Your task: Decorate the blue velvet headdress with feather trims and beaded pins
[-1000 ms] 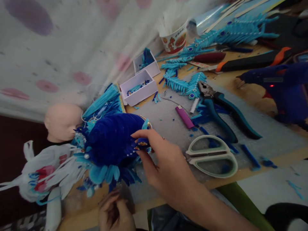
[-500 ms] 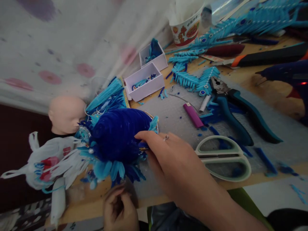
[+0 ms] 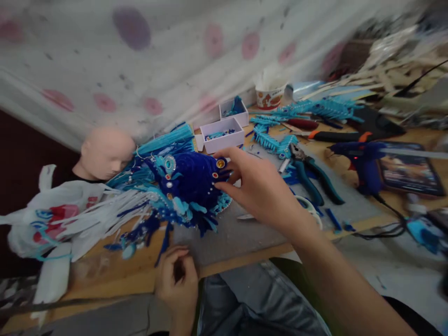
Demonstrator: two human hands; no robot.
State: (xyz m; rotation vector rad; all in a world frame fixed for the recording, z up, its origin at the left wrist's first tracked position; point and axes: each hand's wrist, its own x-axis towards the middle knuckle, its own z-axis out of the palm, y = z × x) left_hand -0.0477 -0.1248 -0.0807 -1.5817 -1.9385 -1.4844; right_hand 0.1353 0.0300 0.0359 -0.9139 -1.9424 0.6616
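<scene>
A dark blue velvet headdress (image 3: 189, 179) with light blue feather trim, pearls and gems lies on the wooden table. My right hand (image 3: 259, 191) reaches to its right rim, with the forefinger on top and the thumb beneath, pinching the jewelled edge. My left hand (image 3: 177, 284) rests at the table's near edge below the headdress. Its fingers are curled around something small and dark that I cannot make out.
A mannequin head (image 3: 105, 151) and a white plastic bag (image 3: 52, 219) lie at the left. Two white boxes (image 3: 224, 133) of beads stand behind the headdress. Teal pliers (image 3: 311, 175), a blue glue gun (image 3: 360, 158), a paper cup (image 3: 269, 95) and blue feather pieces lie to the right, on and beyond a grey mat (image 3: 238, 233).
The view has pulled back and up, showing more of the table. The headdress has tipped up so its jewelled front shows. My right hand stays on its right edge.
</scene>
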